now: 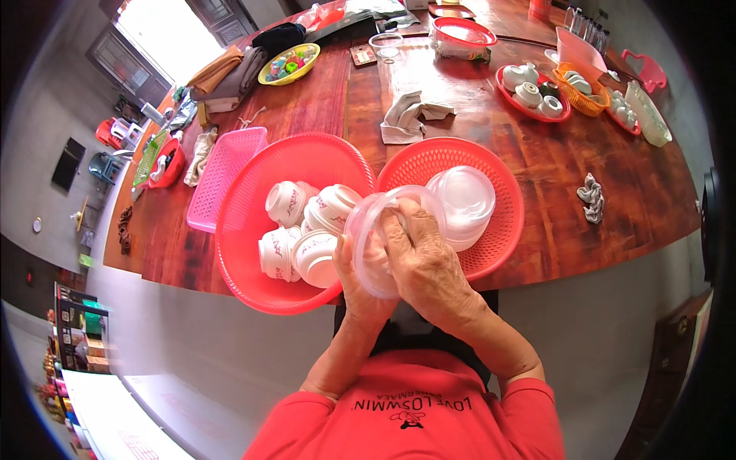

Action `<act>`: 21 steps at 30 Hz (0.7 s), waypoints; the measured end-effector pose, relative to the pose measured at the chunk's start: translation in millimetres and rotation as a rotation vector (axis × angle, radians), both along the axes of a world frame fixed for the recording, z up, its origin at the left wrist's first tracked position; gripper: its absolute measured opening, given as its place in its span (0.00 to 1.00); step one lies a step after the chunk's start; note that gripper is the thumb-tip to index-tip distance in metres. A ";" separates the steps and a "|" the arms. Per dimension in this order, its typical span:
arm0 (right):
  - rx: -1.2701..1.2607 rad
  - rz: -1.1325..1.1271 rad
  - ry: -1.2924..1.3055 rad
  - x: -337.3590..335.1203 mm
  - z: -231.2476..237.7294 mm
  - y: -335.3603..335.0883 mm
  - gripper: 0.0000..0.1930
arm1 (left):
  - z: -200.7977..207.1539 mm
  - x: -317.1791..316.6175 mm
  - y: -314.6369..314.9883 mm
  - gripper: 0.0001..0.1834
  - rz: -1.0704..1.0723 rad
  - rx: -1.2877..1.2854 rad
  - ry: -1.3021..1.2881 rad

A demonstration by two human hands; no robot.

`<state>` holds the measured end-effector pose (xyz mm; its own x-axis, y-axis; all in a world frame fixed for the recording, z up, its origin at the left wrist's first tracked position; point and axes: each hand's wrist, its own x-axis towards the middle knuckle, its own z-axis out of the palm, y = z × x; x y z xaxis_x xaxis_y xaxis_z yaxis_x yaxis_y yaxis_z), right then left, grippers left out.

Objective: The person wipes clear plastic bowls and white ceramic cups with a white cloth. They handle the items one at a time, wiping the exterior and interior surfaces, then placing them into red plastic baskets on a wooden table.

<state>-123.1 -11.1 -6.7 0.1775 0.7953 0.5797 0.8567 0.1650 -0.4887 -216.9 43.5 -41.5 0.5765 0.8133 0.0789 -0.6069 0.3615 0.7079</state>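
Above the table's near edge I hold clear plastic bowls, tilted; whether there are two or more in the stack I cannot tell. My left hand grips them from the left and below, its fingers partly hidden behind the plastic. My right hand has its bent fingers inside the rim, pressed on the plastic. Just right of it, a stack of clear plastic bowls sits in a red perforated basket. To the left, several white patterned bowls lie in a larger red basket.
A pink basket stands beside the large red one. Beyond lie a grey cloth and a yellow tray. At right are a crumpled cloth, a red tray of teapots and an orange basket.
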 end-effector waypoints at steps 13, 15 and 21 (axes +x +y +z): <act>-0.172 0.700 0.094 17.7 14.7 -15.0 0.20 | -18.9 -18.3 16.2 0.37 -0.402 -0.040 -0.451; -0.167 0.654 0.050 20.3 21.0 -22.8 0.19 | -6.5 -11.8 8.7 0.41 -0.424 -0.031 -0.612; 0.051 -0.025 -0.168 -4.2 21.7 -8.4 0.22 | -5.0 -19.0 2.6 0.39 -0.078 -0.134 -0.279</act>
